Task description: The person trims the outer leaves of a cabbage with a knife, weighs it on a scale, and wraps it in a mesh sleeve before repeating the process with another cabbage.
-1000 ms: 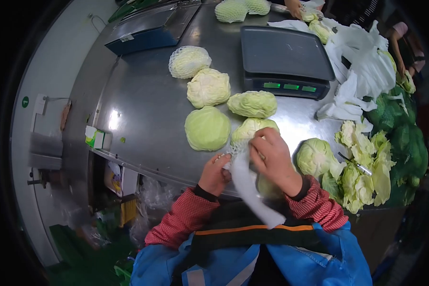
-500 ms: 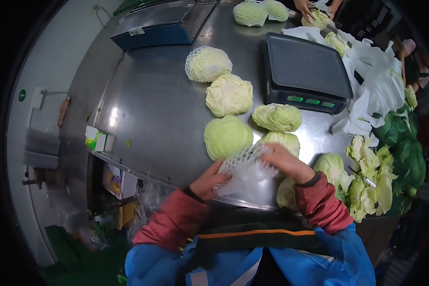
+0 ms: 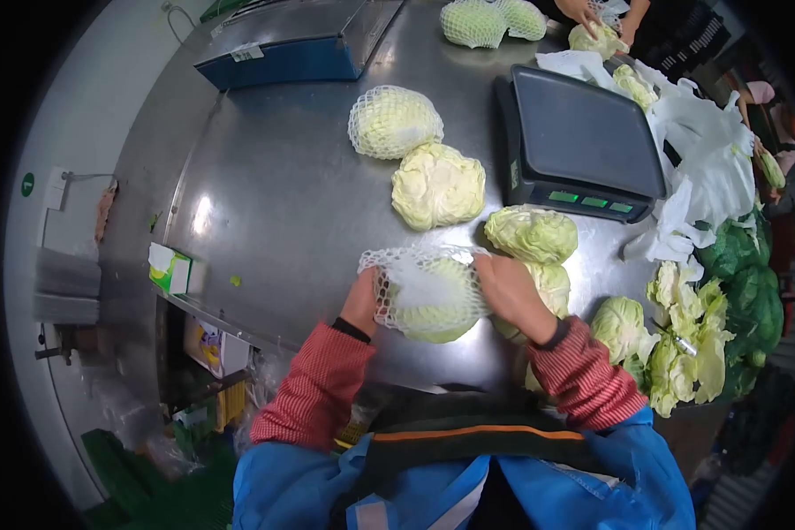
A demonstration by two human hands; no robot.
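A white foam net is stretched between my two hands over a round green cabbage near the front edge of the steel table. My left hand grips the net's left side, and my right hand has hold of its right side. The cabbage's lower part shows bare below the mesh. Just beyond lies a bare pale cabbage, touching a netted one. To the right of the net, another bare cabbage rests beside my right hand.
A black scale stands at the back right, near white plastic bags. Loose leaves and a knife lie at the right. Another person's hands touch a cabbage at the far edge. A blue-sided box sits at the back left.
The bunched net has been spread open and moved up and left over the round cabbage. My hands have moved farther from my body, one on each side of it.
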